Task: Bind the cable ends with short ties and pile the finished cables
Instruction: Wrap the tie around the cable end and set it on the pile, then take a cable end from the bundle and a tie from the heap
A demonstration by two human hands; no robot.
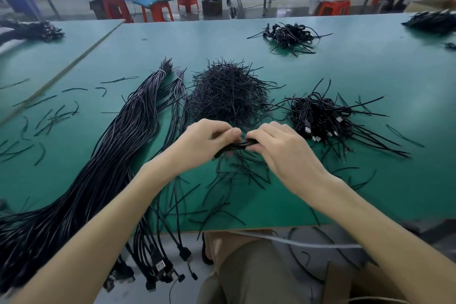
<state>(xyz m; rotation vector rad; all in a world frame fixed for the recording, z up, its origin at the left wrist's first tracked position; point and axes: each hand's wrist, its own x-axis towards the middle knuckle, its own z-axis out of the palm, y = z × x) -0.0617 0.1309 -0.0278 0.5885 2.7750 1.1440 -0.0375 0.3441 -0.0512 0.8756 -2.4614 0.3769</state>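
Both hands, left [207,138] and right [278,145], pinch a folded black cable bundle [237,146] above the green worktop [345,76], near the black tie heap [228,92].

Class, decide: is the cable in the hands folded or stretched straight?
Folded: left hand and right hand pinch the cable as a short bundle.

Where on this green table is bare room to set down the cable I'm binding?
Bare: the stretch between the near cable pile and the far pile, and the strip behind the tie heap. Crowded: loose ties around the left hand and right hand, stray ties left of the long cable bundle.
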